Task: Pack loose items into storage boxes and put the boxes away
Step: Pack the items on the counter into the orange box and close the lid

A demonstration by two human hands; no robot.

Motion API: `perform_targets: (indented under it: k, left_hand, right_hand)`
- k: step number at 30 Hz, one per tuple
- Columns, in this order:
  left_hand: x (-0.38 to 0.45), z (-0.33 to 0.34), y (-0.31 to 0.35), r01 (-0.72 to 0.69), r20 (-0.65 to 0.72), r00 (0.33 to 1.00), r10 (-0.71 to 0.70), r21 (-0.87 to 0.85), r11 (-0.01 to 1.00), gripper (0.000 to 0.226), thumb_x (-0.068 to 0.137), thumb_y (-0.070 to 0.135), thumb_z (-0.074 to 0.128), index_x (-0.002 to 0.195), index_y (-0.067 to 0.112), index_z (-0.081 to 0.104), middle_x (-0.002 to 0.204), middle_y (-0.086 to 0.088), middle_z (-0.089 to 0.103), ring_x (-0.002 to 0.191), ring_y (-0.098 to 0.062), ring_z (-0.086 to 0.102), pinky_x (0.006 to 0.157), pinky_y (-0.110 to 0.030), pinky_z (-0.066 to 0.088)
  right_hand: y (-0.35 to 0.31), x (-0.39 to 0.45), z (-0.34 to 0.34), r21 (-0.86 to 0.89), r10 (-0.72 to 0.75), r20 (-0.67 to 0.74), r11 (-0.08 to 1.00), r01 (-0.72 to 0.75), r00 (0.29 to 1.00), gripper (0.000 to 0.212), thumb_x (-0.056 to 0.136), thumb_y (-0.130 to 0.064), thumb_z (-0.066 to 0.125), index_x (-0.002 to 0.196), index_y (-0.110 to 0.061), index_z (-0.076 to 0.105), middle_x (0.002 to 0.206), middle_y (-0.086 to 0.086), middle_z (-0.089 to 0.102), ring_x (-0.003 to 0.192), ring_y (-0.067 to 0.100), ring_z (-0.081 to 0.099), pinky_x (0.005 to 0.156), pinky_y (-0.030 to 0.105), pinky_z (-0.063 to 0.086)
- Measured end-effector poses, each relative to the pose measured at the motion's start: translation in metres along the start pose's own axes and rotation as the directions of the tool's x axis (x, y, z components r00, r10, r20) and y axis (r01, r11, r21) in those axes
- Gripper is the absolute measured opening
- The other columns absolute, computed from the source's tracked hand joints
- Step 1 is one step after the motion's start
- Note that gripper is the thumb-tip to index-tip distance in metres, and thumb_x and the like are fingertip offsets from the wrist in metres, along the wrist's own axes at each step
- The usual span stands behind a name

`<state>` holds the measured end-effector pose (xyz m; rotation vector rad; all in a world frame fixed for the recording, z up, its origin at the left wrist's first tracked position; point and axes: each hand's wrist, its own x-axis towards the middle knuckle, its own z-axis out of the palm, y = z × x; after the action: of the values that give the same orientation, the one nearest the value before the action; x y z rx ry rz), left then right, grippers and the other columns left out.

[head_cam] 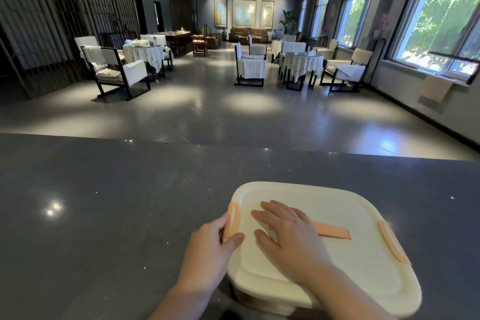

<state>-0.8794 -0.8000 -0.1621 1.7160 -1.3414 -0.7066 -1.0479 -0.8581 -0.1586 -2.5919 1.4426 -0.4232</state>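
While my right hand (291,238) lies flat and open on the lid (363,254) of the box (262,301), lower right on the counter (104,202), my left hand (210,249) pinches the left latch (232,219), which I should press home squarely.

Restaurant lounge, clothed tables (302,62), armchairs (117,73)

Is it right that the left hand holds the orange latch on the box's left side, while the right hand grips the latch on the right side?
Not quite. In the head view, the left hand does hold the left latch, but the right hand lies flat on the lid; the right latch is untouched.
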Motion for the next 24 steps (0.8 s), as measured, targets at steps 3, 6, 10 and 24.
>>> perform_targets:
  k: [3,6,10,24]
  left_hand:
    - [0.001,-0.002,-0.001,-0.009,0.019,1.0,0.008,0.051,0.999,0.046,0.08,0.033,0.07,0.124,0.037,0.058,0.098,0.021,0.07,0.092,-0.003,0.066,0.087,-0.033,0.052]
    - [0.002,-0.001,-0.005,0.004,0.004,1.0,-0.004,0.01,1.0,0.036,0.08,0.032,0.072,0.113,0.034,0.059,0.099,0.018,0.069,0.093,0.0,0.064,0.086,-0.031,0.052]
    - [0.01,0.008,-0.003,-0.019,0.008,1.0,0.019,0.053,0.998,0.034,0.083,0.03,0.069,0.11,0.031,0.049,0.107,0.011,0.058,0.101,-0.012,0.058,0.082,-0.03,0.043]
    - [0.018,0.022,0.004,0.088,-0.06,0.994,-0.09,-0.03,0.996,0.042,0.083,0.027,0.07,0.119,0.028,0.05,0.111,-0.002,0.057,0.094,-0.018,0.056,0.076,-0.035,0.042]
  right_hand:
    - [0.001,0.0,-0.001,0.009,-0.005,0.004,1.0,0.005,1.0,0.055,0.089,-0.057,0.026,0.139,-0.043,0.042,0.153,-0.022,0.029,0.143,0.0,0.017,0.115,0.025,0.012]
    - [0.002,-0.003,-0.008,0.108,-0.008,-0.016,0.994,0.01,1.0,0.042,0.094,-0.047,0.043,0.135,-0.04,0.049,0.149,-0.023,0.035,0.141,-0.002,0.021,0.114,0.02,0.011]
    - [0.031,-0.025,-0.021,0.168,0.095,-0.157,0.983,-0.068,0.983,0.03,0.093,-0.038,0.049,0.12,-0.036,0.062,0.126,-0.027,0.055,0.125,-0.01,0.036,0.114,0.019,0.015]
    - [0.129,-0.083,-0.041,0.713,0.697,0.054,0.474,-0.517,0.715,0.055,0.084,-0.039,0.068,0.13,-0.041,0.037,0.119,-0.007,0.055,0.1,0.014,0.058,0.075,0.031,0.049]
